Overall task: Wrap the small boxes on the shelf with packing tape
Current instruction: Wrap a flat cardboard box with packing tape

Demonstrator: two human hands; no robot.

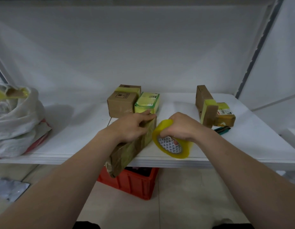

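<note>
A long brown box (126, 151), partly covered in yellowish tape, lies on the white shelf (77, 142) and sticks out over its front edge. My left hand (133, 125) presses down on its far end. Right beside it, my right hand (181, 126) grips a roll of yellow packing tape (173, 146), fingers through the core, roll tilted on the shelf. Behind stand a brown carton with a tape band (121, 103) and a green-yellow box (147, 102). Two taped brown boxes (209, 108) lean together at the right.
A white plastic bag (16, 119) with taped parcels fills the shelf's left end. A dark pen-like tool (222, 129) lies near the right boxes. Under the shelf sits a red crate (136, 182) on the tiled floor. Shelf uprights frame both sides.
</note>
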